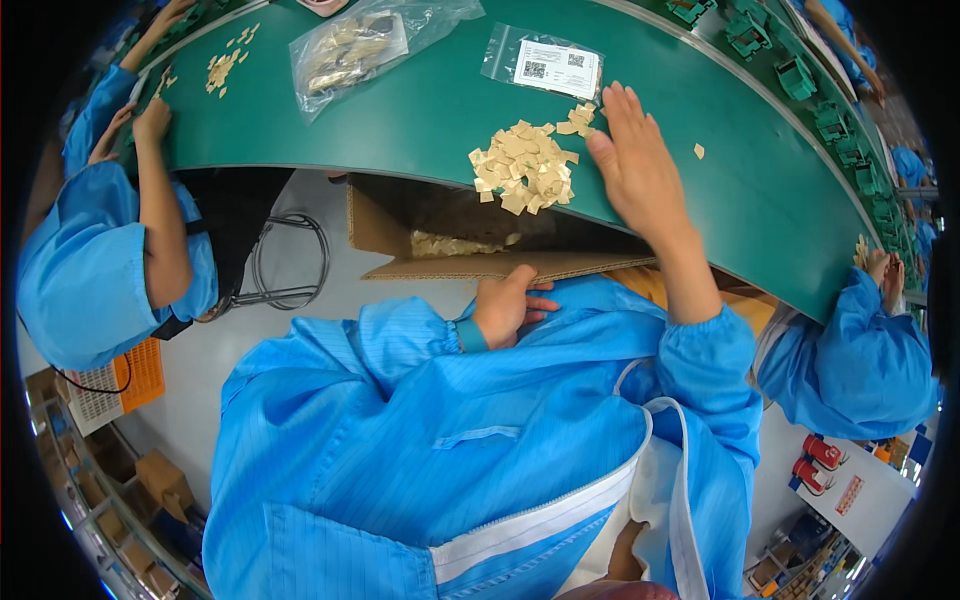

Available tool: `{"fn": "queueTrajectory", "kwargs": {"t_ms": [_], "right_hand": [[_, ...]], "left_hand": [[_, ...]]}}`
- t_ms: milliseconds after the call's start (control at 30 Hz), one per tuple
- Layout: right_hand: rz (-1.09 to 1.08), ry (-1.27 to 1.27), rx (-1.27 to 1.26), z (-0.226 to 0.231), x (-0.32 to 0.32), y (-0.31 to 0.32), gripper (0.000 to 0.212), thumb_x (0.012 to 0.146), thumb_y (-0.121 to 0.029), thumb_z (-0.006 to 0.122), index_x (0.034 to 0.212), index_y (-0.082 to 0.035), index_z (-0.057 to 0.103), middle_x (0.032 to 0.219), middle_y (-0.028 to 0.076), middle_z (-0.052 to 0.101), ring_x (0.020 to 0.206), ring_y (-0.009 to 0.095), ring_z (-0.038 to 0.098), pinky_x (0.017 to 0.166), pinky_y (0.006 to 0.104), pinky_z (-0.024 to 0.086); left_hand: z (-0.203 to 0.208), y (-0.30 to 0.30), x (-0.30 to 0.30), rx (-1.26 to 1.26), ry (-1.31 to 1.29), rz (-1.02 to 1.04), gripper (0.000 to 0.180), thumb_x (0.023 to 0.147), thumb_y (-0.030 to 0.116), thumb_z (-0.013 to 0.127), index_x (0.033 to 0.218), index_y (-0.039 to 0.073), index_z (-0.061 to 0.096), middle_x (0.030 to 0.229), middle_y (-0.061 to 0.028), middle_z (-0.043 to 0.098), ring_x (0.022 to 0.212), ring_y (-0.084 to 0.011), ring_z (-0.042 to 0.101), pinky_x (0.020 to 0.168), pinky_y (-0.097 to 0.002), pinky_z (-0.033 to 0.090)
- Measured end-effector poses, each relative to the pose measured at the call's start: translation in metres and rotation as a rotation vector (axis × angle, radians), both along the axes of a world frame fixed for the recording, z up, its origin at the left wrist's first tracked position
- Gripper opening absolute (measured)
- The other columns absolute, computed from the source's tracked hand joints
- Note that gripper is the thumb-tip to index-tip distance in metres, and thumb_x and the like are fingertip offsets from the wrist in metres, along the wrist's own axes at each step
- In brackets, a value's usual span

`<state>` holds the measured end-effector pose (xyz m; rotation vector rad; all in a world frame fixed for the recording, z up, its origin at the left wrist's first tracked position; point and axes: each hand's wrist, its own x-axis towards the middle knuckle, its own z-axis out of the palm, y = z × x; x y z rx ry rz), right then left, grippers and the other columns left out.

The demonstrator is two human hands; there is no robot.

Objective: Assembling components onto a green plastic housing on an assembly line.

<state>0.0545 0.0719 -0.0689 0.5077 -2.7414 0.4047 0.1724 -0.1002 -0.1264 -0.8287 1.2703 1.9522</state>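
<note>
My right hand (640,165) lies on the green work table with its fingers stretched out together. Its thumb side is against the edge of a loose pile of small, flat, tan square pieces (525,165). Just below the table's front edge sits an open cardboard box (480,268), with more tan pieces (450,244) inside. On the box's near wall rests my left hand (503,310), thumb at the rim and fingers curled below it. Part of the box's inside is in shadow under the table edge.
Behind the pile lie a clear bag with tan pieces (355,50) and a labelled zip bag (550,65). One stray piece (698,151) is to the right. Co-workers in blue sit at left (85,270) and right (850,355). Green fixtures (795,78) line the far side.
</note>
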Motion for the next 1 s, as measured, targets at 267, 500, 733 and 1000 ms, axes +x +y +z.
{"fn": "queueTrajectory", "kwargs": {"t_ms": [267, 500, 733, 1000], "right_hand": [[0.156, -0.08, -0.059, 0.014, 0.051, -0.058, 0.066, 0.093, -0.044, 0.044, 0.138, 0.003, 0.031, 0.142, 0.021, 0.035, 0.133, 0.035, 0.032, 0.107, 0.0499, 0.027], [0.288, 0.039, 0.148, 0.007, 0.037, -0.078, 0.056, 0.089, -0.043, 0.049, 0.133, -0.008, 0.044, 0.14, 0.017, 0.04, 0.132, 0.031, 0.034, 0.106, 0.0472, 0.03], [0.546, -0.112, 0.039, 0.019, 0.073, -0.072, 0.049, 0.09, -0.037, 0.051, 0.131, -0.012, 0.048, 0.141, 0.011, 0.04, 0.134, 0.028, 0.033, 0.108, 0.0452, 0.027], [0.136, -0.069, -0.245, 0.024, 0.034, 0.059, 0.05, 0.097, -0.036, 0.04, 0.135, -0.004, 0.043, 0.145, 0.014, 0.035, 0.137, 0.028, 0.027, 0.112, 0.0407, 0.02]], "left_hand": [[0.007, -0.006, -0.003, -0.003, -0.007, 0.017, 0.034, 0.091, 0.024, 0.046, 0.105, -0.005, 0.057, 0.101, -0.0139, 0.063, 0.071, -0.0209, 0.066, 0.054, -0.0274, 0.049], [0.001, -0.012, 0.001, 0.003, -0.011, 0.032, 0.031, 0.093, 0.024, 0.044, 0.104, -0.002, 0.058, 0.1, -0.0128, 0.064, 0.072, -0.0201, 0.066, 0.054, -0.0275, 0.049], [-0.01, -0.013, 0.009, 0.009, 0.066, 0.075, 0.03, 0.093, 0.025, 0.046, 0.106, 0.0, 0.059, 0.098, -0.0113, 0.064, 0.072, -0.0198, 0.066, 0.054, -0.0262, 0.05], [-0.004, -0.023, 0.006, 0.039, -0.058, 0.026, 0.034, 0.094, 0.03, 0.048, 0.113, 0.002, 0.05, 0.11, -0.0104, 0.059, 0.082, -0.019, 0.062, 0.065, -0.0295, 0.05]]}}
